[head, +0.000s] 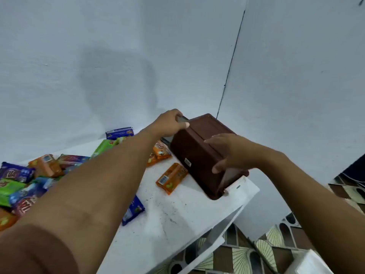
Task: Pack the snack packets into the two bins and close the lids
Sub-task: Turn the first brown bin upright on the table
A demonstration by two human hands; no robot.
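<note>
A dark brown plastic bin [199, 155] stands at the far right end of the white table [167, 218], its brown lid on top. My left hand [169, 123] grips the bin's far left corner, thumb on the lid. My right hand [229, 151] grips the near right edge of the lid, fingers curled over it. Several snack packets lie on the table: orange ones [171, 177] beside the bin, a blue one [133, 210] under my left forearm, and a mixed heap of blue, green and orange packets [23, 180] at the left. A second bin is not in view.
A white wall rises right behind the table, with a corner seam [231, 64] behind the bin. The table's right edge [246, 202] drops to a patterned tile floor [246, 254]. A blue packet [119, 133] leans against the wall.
</note>
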